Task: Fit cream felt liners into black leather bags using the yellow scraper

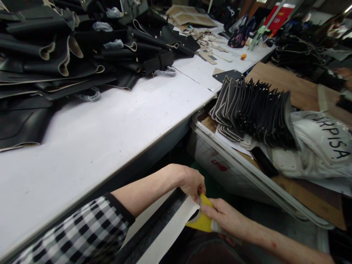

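Observation:
My left hand [191, 182] is bent over with its fingers pinched at the far end of a long black strip [158, 222] with a pale white band [172, 229] along it. Its fingertips are right beside the top of a yellow flat piece [202, 221] with a greyish, worn-looking edge. My right hand [221, 212] grips this yellow piece from the right, thumb on top. The two hands nearly meet at the strip's end, in front of the table edge. The strip's near end runs out of view at the bottom, partly behind my checked left sleeve [82, 227].
A white table [110, 143] runs along the left, bearing piled black leather-like pieces [30, 55]. To the right, a plastic bin [217, 161] carries boards, a row of black flaps [258, 110] and a white bag [327, 143] lettered "CARPISA". An orange object [243, 57] lies farther back.

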A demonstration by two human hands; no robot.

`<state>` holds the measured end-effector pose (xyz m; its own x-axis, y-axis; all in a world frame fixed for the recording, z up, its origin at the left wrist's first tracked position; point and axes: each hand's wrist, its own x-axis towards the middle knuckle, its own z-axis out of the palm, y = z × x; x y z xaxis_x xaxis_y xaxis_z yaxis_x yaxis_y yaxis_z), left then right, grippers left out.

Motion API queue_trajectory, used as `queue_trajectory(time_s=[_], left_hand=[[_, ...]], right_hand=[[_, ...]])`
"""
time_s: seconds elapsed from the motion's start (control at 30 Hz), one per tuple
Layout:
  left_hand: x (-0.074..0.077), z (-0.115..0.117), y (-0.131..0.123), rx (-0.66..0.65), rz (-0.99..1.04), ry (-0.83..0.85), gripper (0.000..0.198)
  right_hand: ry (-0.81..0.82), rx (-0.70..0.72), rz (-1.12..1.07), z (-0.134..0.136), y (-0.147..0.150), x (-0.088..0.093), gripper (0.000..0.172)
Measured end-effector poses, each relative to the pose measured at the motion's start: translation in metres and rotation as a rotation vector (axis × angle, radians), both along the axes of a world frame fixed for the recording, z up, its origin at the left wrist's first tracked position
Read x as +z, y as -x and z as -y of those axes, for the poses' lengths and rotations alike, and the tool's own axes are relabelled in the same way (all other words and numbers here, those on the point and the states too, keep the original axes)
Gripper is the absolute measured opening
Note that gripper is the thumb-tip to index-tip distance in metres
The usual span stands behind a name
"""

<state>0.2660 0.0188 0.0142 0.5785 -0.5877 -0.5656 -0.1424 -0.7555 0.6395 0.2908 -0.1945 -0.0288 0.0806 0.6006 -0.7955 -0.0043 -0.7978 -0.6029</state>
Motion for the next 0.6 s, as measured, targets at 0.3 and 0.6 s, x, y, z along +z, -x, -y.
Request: queue_trajectory(time_s=[0.3, 0.6], left_hand=[[0.001, -0.013, 0.006, 0.098, 0.016, -0.066, 0.043], [0.013, -0.021, 0.021, 0.198, 0.171, -0.103, 0.041]], right_hand=[[-0.149, -0.088, 0.053, -0.014, 0.021, -0.016, 0.053], [-0.045, -0.317, 0.006, -0.021, 0.045, -0.028, 0.075]])
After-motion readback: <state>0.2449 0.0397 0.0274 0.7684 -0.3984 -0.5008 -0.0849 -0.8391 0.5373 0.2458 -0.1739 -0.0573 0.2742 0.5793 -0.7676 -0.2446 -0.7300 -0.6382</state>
